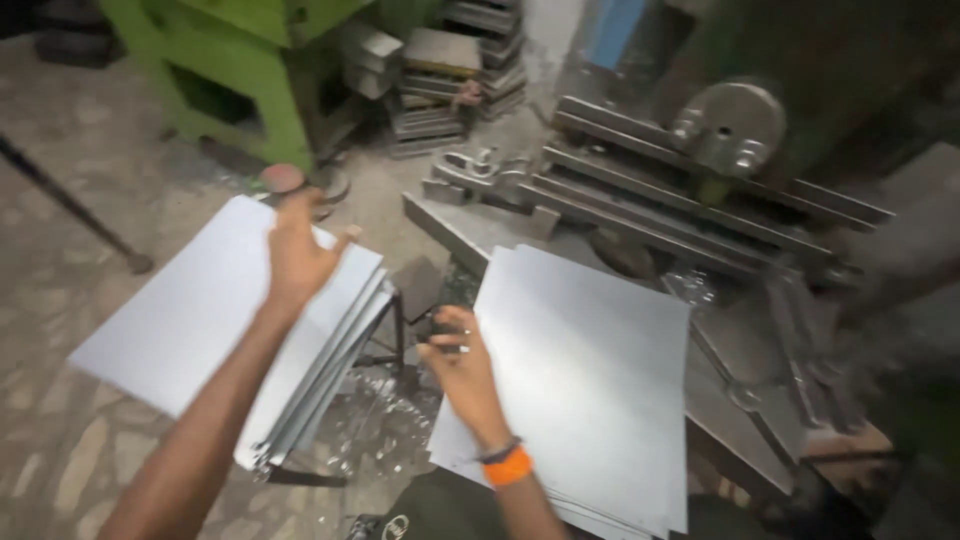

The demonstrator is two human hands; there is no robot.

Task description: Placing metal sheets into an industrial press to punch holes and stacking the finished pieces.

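Now your left hand (297, 255) presses spread on the sheet stack (200, 320) at centre left; your right hand (462, 372), loosely curled, touches the other stack (590, 380) lower right. Likely next: align edges squarely.

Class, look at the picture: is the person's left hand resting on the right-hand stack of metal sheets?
No. The left hand lies on the left stack of sheets; the right hand is at the right stack.

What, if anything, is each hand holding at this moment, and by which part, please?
The left hand rests on the far edge of the left stack of metal sheets. The right hand is at the left edge of the right stack of sheets; a firm grip cannot be told.
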